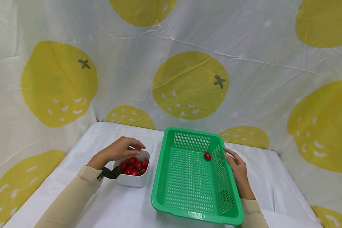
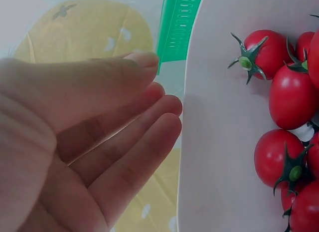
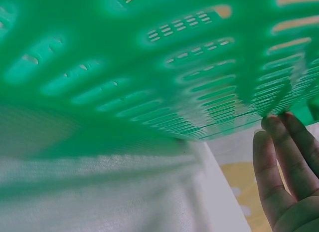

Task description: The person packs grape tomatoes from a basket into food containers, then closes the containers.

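Observation:
A square white container holds several red cherry tomatoes, some with green stems. Above its back left part hovers my left hand, fingers relaxed and bent, thumb apart from them, with nothing between them. In the left wrist view the fingertips overlap the container's rim. To the right lies a green perforated basket with one cherry tomato by its right wall. My right hand rests at the basket's right rim; straight fingers touch its outer side in the right wrist view.
A white lid-like piece lies behind the container. White cloth covers the table. Curtains with yellow fruit prints close off the back and both sides.

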Action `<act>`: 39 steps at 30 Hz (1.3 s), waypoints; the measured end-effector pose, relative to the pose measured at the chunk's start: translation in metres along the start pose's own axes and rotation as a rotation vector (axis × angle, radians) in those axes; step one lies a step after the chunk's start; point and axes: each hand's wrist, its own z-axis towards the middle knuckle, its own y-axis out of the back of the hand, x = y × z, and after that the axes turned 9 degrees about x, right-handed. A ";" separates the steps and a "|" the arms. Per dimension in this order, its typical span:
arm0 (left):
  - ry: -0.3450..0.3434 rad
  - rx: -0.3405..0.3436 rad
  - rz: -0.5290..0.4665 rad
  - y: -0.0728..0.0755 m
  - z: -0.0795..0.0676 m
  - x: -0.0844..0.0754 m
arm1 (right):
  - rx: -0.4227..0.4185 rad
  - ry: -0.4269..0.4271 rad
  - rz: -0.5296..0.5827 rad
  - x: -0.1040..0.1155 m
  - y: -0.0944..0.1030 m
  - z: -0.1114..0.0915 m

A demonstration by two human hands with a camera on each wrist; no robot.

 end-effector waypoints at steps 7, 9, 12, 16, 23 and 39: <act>0.006 -0.001 -0.016 -0.001 0.000 -0.001 | 0.008 0.001 0.017 -0.002 -0.001 0.001; 0.001 -0.002 -0.016 -0.002 0.000 -0.001 | 0.006 0.005 0.017 -0.002 -0.001 0.001; -0.001 0.000 -0.019 -0.001 0.001 -0.001 | 0.008 0.013 0.004 -0.001 -0.002 0.001; -0.008 0.000 -0.017 0.001 0.002 -0.003 | 0.014 0.019 -0.004 0.001 -0.002 0.000; -0.036 -0.030 0.015 0.009 0.008 -0.014 | 0.008 0.010 -0.005 0.001 -0.001 -0.001; -0.119 0.020 0.029 0.020 0.049 -0.045 | 0.010 0.015 -0.001 -0.002 0.000 -0.002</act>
